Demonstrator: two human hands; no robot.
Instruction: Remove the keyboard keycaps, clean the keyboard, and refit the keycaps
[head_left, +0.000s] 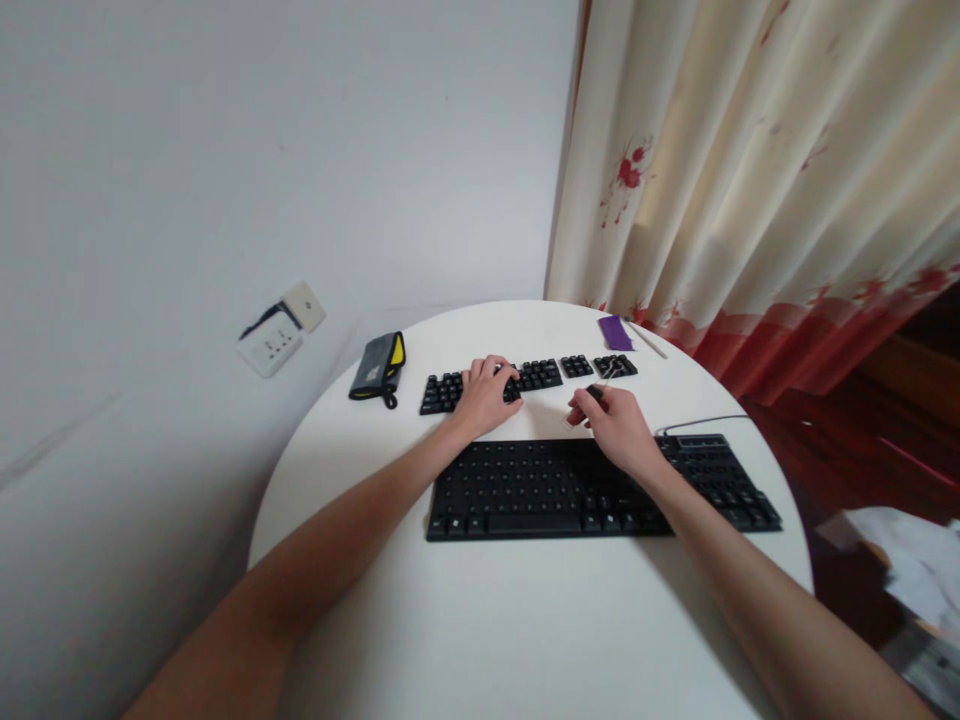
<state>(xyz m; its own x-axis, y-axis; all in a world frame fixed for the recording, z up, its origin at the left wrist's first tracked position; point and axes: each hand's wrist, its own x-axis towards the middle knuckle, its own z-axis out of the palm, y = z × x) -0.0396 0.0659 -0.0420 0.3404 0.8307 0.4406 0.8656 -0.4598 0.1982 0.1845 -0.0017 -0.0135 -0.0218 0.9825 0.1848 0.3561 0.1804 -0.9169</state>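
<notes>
A black keyboard [570, 490] lies on the round white table [480, 620], its key wells looking bare. Beyond it, rows of loose black keycaps [540, 374] are laid out in keyboard order. My left hand [487, 395] rests on those keycaps with its fingers curled down over them. My right hand [611, 420] hovers above the keyboard's far edge and pinches a small black keycap [594, 392] between thumb and fingers. A metal wire keycap puller [611, 370] seems to lie by the right keycap group.
A grey and yellow pouch [379, 368] lies at the table's left rim. A purple cloth [615, 332] and a thin stick [646, 341] sit at the far edge. A wall socket [271, 342] is on the left, a flowered curtain [750, 180] on the right.
</notes>
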